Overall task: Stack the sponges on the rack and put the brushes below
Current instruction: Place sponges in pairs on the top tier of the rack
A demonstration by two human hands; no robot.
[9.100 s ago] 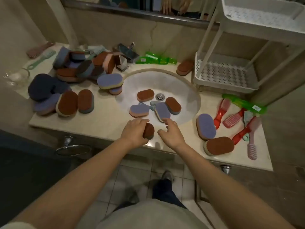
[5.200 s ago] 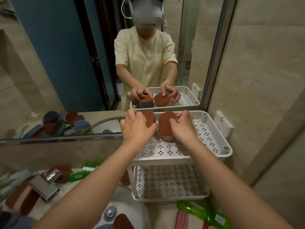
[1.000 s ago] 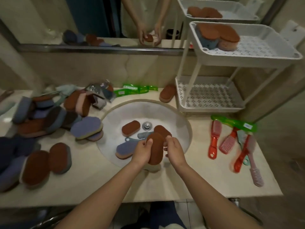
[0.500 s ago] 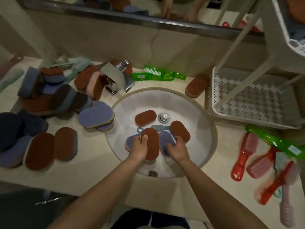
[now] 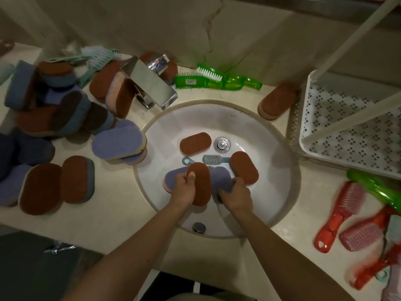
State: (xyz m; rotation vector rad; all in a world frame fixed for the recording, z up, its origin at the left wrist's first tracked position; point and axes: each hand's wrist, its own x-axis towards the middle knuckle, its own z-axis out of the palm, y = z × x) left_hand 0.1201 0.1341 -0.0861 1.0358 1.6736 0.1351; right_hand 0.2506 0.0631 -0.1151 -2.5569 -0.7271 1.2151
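I am gripping a brown sponge (image 5: 200,183) in my left hand (image 5: 184,189), thumb across its face, while my right hand (image 5: 236,195) is closing around a purple sponge (image 5: 221,181) in the sink (image 5: 271,170). They are looking light and squashy, so I am judging their long edges the best hold. I am counting three more sponges and one small brush (image 5: 213,159) lying in the sink.
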